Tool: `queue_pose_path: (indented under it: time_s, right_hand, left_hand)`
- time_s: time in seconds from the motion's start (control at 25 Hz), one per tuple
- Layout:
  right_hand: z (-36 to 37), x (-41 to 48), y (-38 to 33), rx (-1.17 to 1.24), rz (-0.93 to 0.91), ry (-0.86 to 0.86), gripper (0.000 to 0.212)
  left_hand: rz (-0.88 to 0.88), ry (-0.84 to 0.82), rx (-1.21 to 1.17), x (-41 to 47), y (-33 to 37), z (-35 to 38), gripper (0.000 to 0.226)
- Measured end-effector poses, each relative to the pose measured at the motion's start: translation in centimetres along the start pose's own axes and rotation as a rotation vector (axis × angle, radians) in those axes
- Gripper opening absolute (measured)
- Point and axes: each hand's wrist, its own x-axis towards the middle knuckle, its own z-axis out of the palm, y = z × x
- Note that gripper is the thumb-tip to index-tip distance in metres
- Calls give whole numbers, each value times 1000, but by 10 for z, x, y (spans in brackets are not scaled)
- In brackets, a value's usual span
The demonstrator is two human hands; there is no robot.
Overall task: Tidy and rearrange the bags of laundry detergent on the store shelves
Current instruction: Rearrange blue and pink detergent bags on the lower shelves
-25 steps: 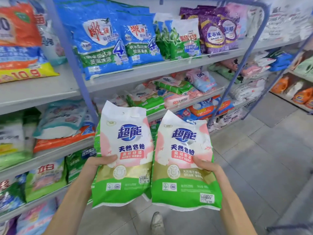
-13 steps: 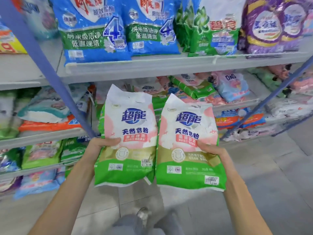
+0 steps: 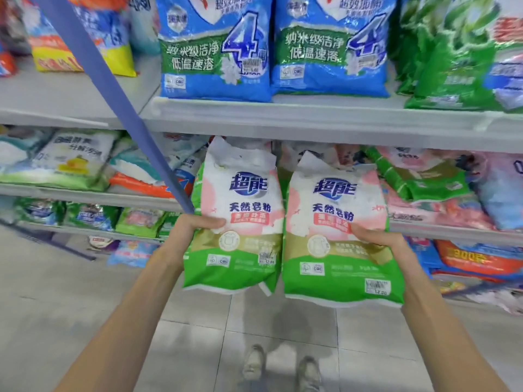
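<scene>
- Had come closer to the upper shelf than half a second before: saw its two blue bags much larger, cut off by the top of the view.
- Had raised both held bags against the shelving since a second before, tops now in front of the opening just under the upper shelf.
- Kept the same grasp as before: gripped the left bag at its left edge with the left hand, thumb curled across the printed front, fingers hidden behind.
- Gripped the right bag at its right edge with the right hand likewise, thumb laid over the front, fingers out of sight behind.
- Held the two bags side by side in the air before the middle shelf, above the tiled floor, close together higher up, parted by a narrow gap at the bottom.
- Held each with its long axis near upright: crumpled white top up toward the shelving, green bottom down toward the body, printed front facing the camera.
- Tipped the right bag's top slightly leftward.
- Stood with shoes below the bags, beside a slanting blue post that ended just above the left hand.
</scene>
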Motion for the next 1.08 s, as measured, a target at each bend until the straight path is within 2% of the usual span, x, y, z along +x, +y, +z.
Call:
queue_pose_path:
  time_s: [0.04, 0.08, 0.12, 0.24, 0.28, 0.4, 0.48, 0.52, 0.56, 0.6, 0.64, 0.68, 0.72, 0.76, 0.8, 0.84, 0.92, 1.0, 1.04, 1.08]
  right_hand:
    - [6, 4, -5, 42, 0, -36, 23]
    - [6, 17, -9, 51, -17, -41, 22]
    - [8, 29, -11, 35, -32, -33, 24]
    - [0, 69, -8, -40, -62, -25, 41]
    - [2, 76, -10, -72, -67, -10, 45]
    - [1, 105, -19, -81, -100, 23, 28]
    - [2, 129, -32, -81, -164, -43, 16]
    - [6, 140, -40, -117, -187, -36, 29]
    - [8, 152, -46, -158, -206, 3, 47]
    - [9, 164, -51, -204, -214, 40, 53]
    - [12, 171, -53, -213, -207, 32, 38]
    - [12, 179, -55, -204, -189, 15, 15]
    - [10, 185, -54, -222, -161, -15, 6]
    - [8, 190, -54, -271, -126, -33, 5]
    - [3, 194, -56, -320, -107, -26, 19]
    - [1, 196, -60, -389, -95, -1, 37]
    - [3, 195, -61, -518, -126, 123, 65]
    - [9, 186, -53, -736, -360, 318, 89]
    - [11, 178, -46, -896, -491, 360, 100]
    - [16, 168, -37, -1086, -558, 341, 105]
  left_hand:
    - [21, -9, 37, 8, 5, 3, 45]
    - [50, 3, 70, 20, 10, 4, 54]
    - [79, 25, 119, 32, 12, 2, 55]
    - [161, 28, 345, 71, 16, -9, 27]
    - [183, 28, 389, 86, 16, -18, 37]
    - [403, 42, 521, 137, 15, -44, 64]
    - [428, 52, 516, 167, 20, -61, 81]
    - [451, 56, 547, 183, 23, -68, 77]
    - [479, 59, 582, 198, 30, -71, 63]
    - [439, 51, 604, 209, 37, -70, 38]
    - [376, 33, 595, 226, 42, -71, 21]
    - [305, 83, 578, 232, 49, -67, 42]
    - [234, 69, 568, 238, 54, -64, 54]
    - [232, 74, 562, 234, 60, -56, 40]
    - [215, 89, 600, 230, 63, -49, 15]
    - [174, 92, 616, 224, 64, -43, 9]
    - [158, 220, 711, 213, 61, -43, 45]
    - [366, 436, 947, 199, 46, -35, 80]
    - [465, 392, 1152, 187, 33, -32, 95]
    - [491, 300, 1397, 179, 18, -28, 109]
